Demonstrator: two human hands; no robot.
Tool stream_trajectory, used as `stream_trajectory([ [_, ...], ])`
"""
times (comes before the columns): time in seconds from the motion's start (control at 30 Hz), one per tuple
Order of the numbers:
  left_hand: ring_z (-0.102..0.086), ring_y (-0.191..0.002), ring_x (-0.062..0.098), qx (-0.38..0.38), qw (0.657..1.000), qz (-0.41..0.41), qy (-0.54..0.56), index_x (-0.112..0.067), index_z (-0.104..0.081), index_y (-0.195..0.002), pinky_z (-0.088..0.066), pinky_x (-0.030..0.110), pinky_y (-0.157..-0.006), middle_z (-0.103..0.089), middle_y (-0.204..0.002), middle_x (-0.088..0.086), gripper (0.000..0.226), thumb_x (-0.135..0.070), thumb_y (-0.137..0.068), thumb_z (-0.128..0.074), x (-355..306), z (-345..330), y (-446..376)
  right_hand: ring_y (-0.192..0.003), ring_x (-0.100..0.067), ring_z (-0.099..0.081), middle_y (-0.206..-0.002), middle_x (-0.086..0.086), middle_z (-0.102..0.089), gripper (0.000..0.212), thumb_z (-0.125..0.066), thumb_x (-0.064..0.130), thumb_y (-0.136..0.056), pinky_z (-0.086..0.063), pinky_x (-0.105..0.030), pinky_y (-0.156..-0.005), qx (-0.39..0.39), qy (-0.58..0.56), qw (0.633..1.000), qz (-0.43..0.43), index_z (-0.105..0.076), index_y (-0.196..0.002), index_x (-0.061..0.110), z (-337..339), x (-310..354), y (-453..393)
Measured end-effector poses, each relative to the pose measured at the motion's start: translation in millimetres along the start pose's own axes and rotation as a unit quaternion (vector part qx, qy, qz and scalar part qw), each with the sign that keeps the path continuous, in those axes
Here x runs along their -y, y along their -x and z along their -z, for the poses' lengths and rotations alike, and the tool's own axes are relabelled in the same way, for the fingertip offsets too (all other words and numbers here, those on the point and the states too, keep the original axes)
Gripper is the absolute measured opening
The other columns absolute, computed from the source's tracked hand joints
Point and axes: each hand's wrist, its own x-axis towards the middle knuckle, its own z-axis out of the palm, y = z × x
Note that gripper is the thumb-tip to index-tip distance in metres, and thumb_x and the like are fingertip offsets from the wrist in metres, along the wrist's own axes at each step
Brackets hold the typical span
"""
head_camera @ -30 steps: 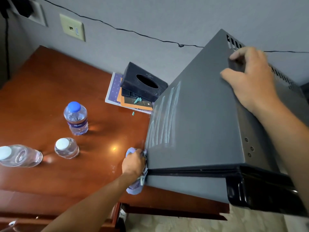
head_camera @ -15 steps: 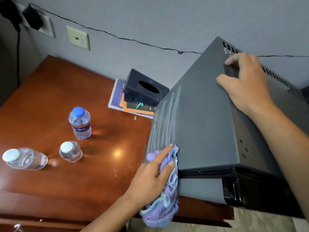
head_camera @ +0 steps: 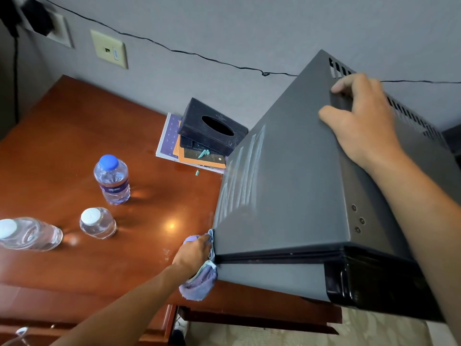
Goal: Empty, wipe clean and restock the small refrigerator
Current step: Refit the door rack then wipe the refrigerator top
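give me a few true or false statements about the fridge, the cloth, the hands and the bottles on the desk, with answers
1. The left hand grips the purple cloth at the lower left corner of the refrigerator. True.
2. The right hand holds a water bottle. False: it rests on the refrigerator's top, near the vent slots.
3. Three water bottles are on the wooden desk. True.
4. All the bottles have blue caps. False: only the blue-capped bottle does; the other two have white caps.
5. The tissue box sits on top of the refrigerator. False: it sits on a stack of booklets beside it.
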Motion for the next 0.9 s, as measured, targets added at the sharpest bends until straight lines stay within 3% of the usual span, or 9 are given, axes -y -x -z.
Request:
stream_trajectory([
  [0.07, -0.061, -0.093, 0.019, 0.015, 1.000, -0.013, -0.001, -0.017, -0.060, -0.133, -0.042, 0.017, -0.075, -0.062, -0.108, -0.004, 0.030, -0.027, -0.107, -0.049, 6.9, -3.9, -5.8, -0.108, -0.006, -0.042, -0.117, 0.010, -0.044, 0.047, -0.056, 0.042, -0.069, -0.030, -0.026, -0.090, 0.002, -0.004, 1.000, -0.004, -0.055, -0.115, 0.028, 0.7, 0.6, 0.4],
  [0.17, -0.059, -0.107, 0.021, 0.021, 0.997, -0.073, 0.018, -0.020, -0.064, -0.124, -0.041, 0.025, -0.090, -0.057, -0.112, -0.007, 0.036, -0.045, -0.099, -0.061, 4.0, -4.1, -2.3, -0.111, -0.008, -0.043, -0.117, 0.010, -0.044, 0.046, -0.056, 0.041, -0.069, -0.030, -0.027, -0.090, 0.005, -0.013, 1.000, -0.010, -0.055, -0.114, 0.029, 2.0, 1.0, 1.1],
  [0.2, -0.058, -0.111, 0.020, 0.001, 0.996, -0.088, 0.015, -0.024, -0.059, -0.132, -0.040, 0.024, -0.094, -0.054, -0.119, -0.009, 0.037, -0.043, -0.101, -0.057, -3.0, -1.5, 4.1, -0.112, -0.009, -0.043, -0.118, 0.010, -0.044, 0.046, -0.056, 0.041, -0.069, -0.030, -0.027, -0.090, 0.008, -0.014, 1.000, -0.010, -0.055, -0.114, 0.029, 1.9, 0.7, 0.9],
  [0.27, -0.064, -0.107, 0.024, -0.057, 0.991, -0.119, 0.000, -0.036, -0.043, -0.147, -0.048, 0.029, -0.090, -0.055, -0.127, -0.006, 0.040, -0.039, -0.107, -0.043, -25.6, 10.5, 26.0, -0.117, -0.012, -0.045, -0.118, 0.010, -0.044, 0.046, -0.057, 0.041, -0.069, -0.030, -0.027, -0.091, 0.011, -0.017, 1.000, -0.012, -0.055, -0.114, 0.029, 1.6, -0.1, 0.5],
  [0.37, -0.063, -0.104, 0.029, -0.106, 0.975, -0.195, 0.016, -0.046, -0.033, -0.152, -0.050, 0.032, -0.081, -0.058, -0.132, -0.005, 0.045, -0.041, -0.107, -0.041, -73.1, 41.2, 68.0, -0.120, -0.015, -0.047, -0.118, 0.010, -0.044, 0.045, -0.057, 0.041, -0.070, -0.032, -0.028, -0.092, 0.015, -0.024, 0.999, -0.016, -0.055, -0.113, 0.030, 1.7, -0.1, 0.6],
  [0.53, -0.061, -0.076, 0.035, -0.136, 0.958, -0.251, -0.019, -0.061, -0.006, -0.143, -0.050, 0.045, -0.068, -0.065, -0.091, 0.011, 0.057, -0.037, -0.106, -0.042, -136.6, 74.9, 107.0, -0.132, -0.014, -0.043, -0.135, 0.009, -0.047, 0.059, -0.053, 0.042, -0.072, -0.034, -0.031, -0.104, 0.035, -0.009, 0.999, 0.012, -0.057, -0.129, 0.029, 1.9, 0.3, 1.3],
  [0.67, -0.059, -0.076, 0.038, -0.144, 0.960, -0.240, -0.024, -0.058, -0.011, -0.150, -0.050, 0.044, -0.068, -0.064, -0.088, 0.013, 0.058, -0.036, -0.106, -0.042, -149.2, 85.1, 84.4, -0.149, -0.010, -0.028, -0.160, 0.011, -0.035, 0.074, -0.048, 0.043, -0.074, -0.023, -0.031, -0.118, 0.084, 0.018, 0.996, 0.024, -0.051, -0.147, 0.031, 1.2, 0.3, -3.2],
  [0.77, -0.059, -0.078, 0.042, -0.158, 0.961, -0.224, -0.036, -0.054, -0.017, -0.155, -0.048, 0.041, -0.066, -0.066, -0.099, 0.015, 0.056, -0.035, -0.107, -0.040, -143.4, 81.8, 58.0, -0.151, -0.009, -0.023, -0.164, 0.012, -0.029, 0.078, -0.048, 0.044, -0.073, -0.021, -0.036, -0.123, 0.088, 0.025, 0.996, 0.020, -0.047, -0.150, 0.032, 0.4, 0.9, -3.9],
  [0.9, -0.060, -0.086, 0.043, -0.137, 0.975, -0.166, -0.055, -0.038, -0.033, -0.156, -0.032, 0.033, -0.065, -0.066, -0.105, 0.015, 0.052, -0.024, -0.107, -0.041, -130.5, 74.6, 22.6, -0.151, -0.009, -0.023, -0.164, 0.014, -0.029, 0.077, -0.047, 0.044, -0.072, -0.024, -0.039, -0.122, 0.089, 0.031, 0.995, 0.022, -0.048, -0.148, 0.035, -0.4, 0.6, -5.1],
])
